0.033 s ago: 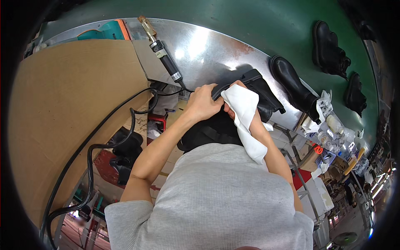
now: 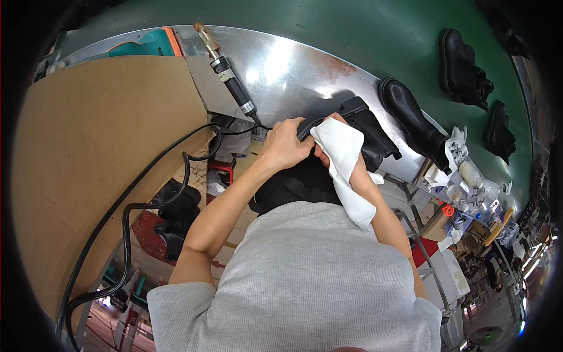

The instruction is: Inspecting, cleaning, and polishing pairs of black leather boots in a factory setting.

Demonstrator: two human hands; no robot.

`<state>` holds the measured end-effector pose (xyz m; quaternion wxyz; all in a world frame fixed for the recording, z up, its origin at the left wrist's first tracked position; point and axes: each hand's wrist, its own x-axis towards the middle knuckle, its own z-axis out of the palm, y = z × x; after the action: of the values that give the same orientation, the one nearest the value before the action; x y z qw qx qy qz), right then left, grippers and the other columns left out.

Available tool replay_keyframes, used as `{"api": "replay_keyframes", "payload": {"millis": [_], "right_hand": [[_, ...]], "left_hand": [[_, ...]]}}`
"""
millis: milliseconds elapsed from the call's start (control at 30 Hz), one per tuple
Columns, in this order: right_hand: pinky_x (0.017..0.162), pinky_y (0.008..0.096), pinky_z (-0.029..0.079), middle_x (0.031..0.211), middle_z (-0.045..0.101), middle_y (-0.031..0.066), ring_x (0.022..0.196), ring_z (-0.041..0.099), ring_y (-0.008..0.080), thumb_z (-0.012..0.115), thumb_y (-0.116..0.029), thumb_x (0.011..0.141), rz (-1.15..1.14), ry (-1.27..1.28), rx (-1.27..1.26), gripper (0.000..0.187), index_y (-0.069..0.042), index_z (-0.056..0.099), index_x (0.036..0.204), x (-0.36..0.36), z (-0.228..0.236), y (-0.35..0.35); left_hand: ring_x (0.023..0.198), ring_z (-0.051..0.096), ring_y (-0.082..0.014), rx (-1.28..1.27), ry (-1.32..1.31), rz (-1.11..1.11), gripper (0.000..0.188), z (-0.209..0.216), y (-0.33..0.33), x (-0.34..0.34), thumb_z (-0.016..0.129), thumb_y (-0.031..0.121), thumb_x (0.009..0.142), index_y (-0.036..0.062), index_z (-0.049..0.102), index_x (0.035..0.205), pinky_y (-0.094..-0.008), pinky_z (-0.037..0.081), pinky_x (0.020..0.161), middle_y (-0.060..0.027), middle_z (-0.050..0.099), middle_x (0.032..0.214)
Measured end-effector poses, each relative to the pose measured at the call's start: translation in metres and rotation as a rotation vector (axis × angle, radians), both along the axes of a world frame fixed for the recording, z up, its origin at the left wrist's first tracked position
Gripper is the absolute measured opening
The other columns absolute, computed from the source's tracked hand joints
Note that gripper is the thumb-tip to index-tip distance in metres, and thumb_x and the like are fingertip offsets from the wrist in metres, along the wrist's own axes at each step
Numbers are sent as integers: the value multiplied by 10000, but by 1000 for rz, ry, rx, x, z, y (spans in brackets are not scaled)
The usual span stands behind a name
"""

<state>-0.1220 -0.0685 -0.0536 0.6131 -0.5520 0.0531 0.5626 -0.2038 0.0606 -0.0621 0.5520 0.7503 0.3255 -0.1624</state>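
Note:
A black boot (image 2: pixel 372 126) lies on its side at the near edge of the metal worktop, in front of my body. My left hand (image 2: pixel 285 144) grips its toe end, fingers closed round the sole's edge. Bunched in my right hand (image 2: pixel 326 154) is a white cloth (image 2: pixel 343 144), pressed against the boot beside my left fingers. The cloth hides most of the right fingers, and its loose end hangs down over my right forearm. Right of this boot, another black boot (image 2: pixel 410 117) lies on the metal.
A corded black heat tool (image 2: pixel 233 87) rests on the metal worktop (image 2: pixel 305 64). Cardboard (image 2: pixel 111 129) covers the left side, with black cables (image 2: pixel 126 234) across it. More black boots (image 2: pixel 463 67) stand on the green surface (image 2: pixel 387 35). Bottles and crumpled paper (image 2: pixel 469 185) crowd the right edge.

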Motion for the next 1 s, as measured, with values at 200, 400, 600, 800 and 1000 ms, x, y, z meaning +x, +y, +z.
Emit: {"api": "replay_keyframes", "payload": {"millis": [200, 400, 600, 800, 1000], "right_hand": [[430, 159, 351, 610, 525, 11, 485, 471, 46, 533, -267, 925, -49, 21, 26, 160, -118, 476, 913, -2, 1, -4], [482, 171, 377, 650, 528, 12, 553, 505, 57, 526, -244, 925, 51, 2, 48, 169, -95, 461, 881, 7, 3, 2], [464, 186, 387, 663, 534, 27, 537, 504, 75, 538, -233, 918, -96, -57, 16, 158, -103, 463, 969, 9, -2, -2], [473, 229, 420, 648, 531, 12, 553, 542, 98, 571, -200, 891, 89, -34, 136, 144, -83, 500, 846, -1, 0, -2], [478, 239, 444, 695, 600, 76, 569, 584, 152, 515, -214, 913, 15, 43, 111, 168, -51, 552, 931, -1, -45, -12]], "left_hand": [[587, 603, -193, -22, 12, -9, 270, -3, 0, -3, 597, 171, 759, -38, 616, 929, -324, 452, 576, -153, 611, 640], [692, 619, -283, -26, 53, -14, 316, -3, 5, 2, 602, 207, 754, -29, 621, 963, -363, 471, 649, -190, 626, 704], [805, 633, -380, -61, 40, -23, 410, -3, 10, 11, 618, 257, 735, -45, 610, 1012, -409, 490, 720, -243, 633, 766], [1129, 499, -404, -8, 45, -10, 596, -46, -1, -30, 631, 356, 734, -26, 535, 1181, -424, 401, 966, -277, 525, 1197], [825, 638, -249, 79, -105, -79, 406, -51, -1, -17, 631, 297, 779, 26, 612, 1080, -363, 483, 745, -161, 671, 873]]}}
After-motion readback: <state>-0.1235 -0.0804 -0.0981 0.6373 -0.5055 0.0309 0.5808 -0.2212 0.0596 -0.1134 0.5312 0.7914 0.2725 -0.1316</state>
